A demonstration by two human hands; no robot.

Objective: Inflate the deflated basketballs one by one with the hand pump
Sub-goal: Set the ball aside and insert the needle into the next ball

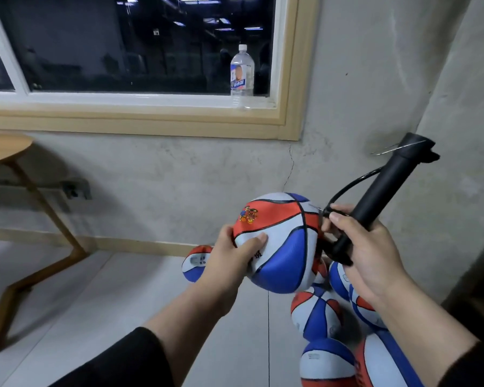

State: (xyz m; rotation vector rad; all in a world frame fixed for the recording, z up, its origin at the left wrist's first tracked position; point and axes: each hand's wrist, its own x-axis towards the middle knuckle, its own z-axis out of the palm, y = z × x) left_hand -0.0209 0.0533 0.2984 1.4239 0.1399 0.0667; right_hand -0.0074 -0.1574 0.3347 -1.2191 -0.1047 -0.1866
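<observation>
The pump (386,194) is a slim black tube whose long axis runs on a slant, its handle end down at about 7 o'clock beside the held ball and its far end up at about 1 o'clock, near the wall corner. A thin black hose (347,188) loops out from its upper part and curves back down to the fingers at the ball's upper right. A fine metal needle shows at the ball's skin there; whether it is inserted cannot be told.

The right hand (363,247) wraps the lower tube, with thumb and forefinger pinching the hose end.

The left hand (235,255) cups the ball (280,241) from the 9 o'clock side, thumb pressed flat on a white panel. The ball is held in the air at mid-frame, above the floor (123,303). Its panels are red, white and blue with black seams, and a small cartoon print sits on the red panel at its 11 o'clock. It looks round and nearly full.

More balls (319,314) of the same colours lie on the floor from 5 to 6 o'clock of the held one, and one more (196,263) at its 8 o'clock.

A bottle (242,71) stands on the window sill at 12 o'clock.
</observation>
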